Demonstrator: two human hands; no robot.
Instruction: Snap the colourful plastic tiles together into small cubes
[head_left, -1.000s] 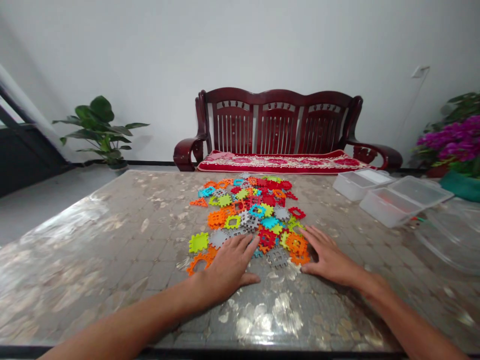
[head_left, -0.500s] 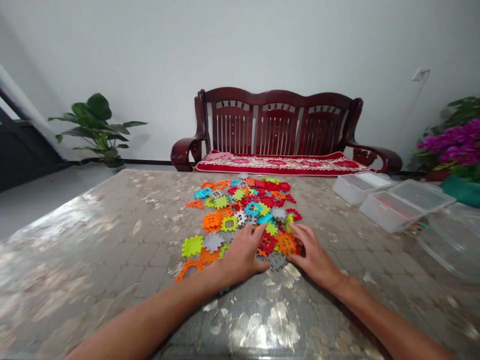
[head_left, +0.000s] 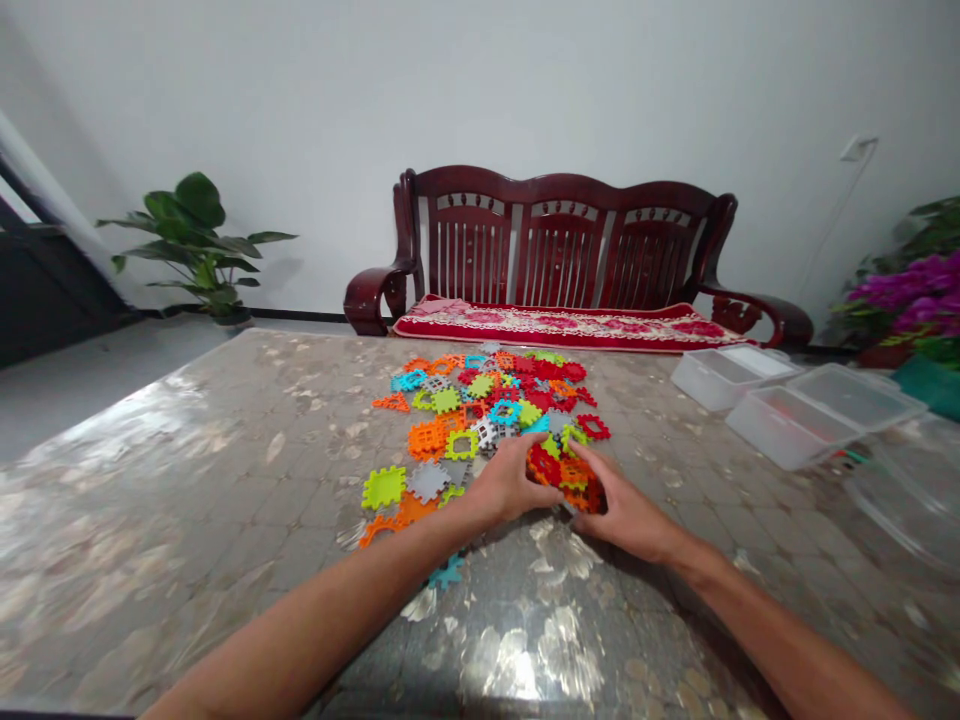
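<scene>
Between my two hands is a bunch of toothed plastic building tiles, mostly orange and red with some lime green. My left hand curves around its left side, thumb toward the near edge. On the right side my right hand grips the same bunch, fingers at the far edge and thumb in front. My fingers and palms hide part of it. A spread of similar tiles in lime, grey, orange, blue and red reaches away across the table. A lime tile and a grey tile lie left of my left hand.
Two translucent plastic boxes stand at the right of the patterned table, with a clear lid beside them. A blue tile lies near my left forearm. Behind the table is a wooden bench; plants stand at both sides.
My hands have closed in on the tiles and gathered them into a tighter bunch. The grey tile at the near edge is now mostly hidden. The view has shifted slightly.
</scene>
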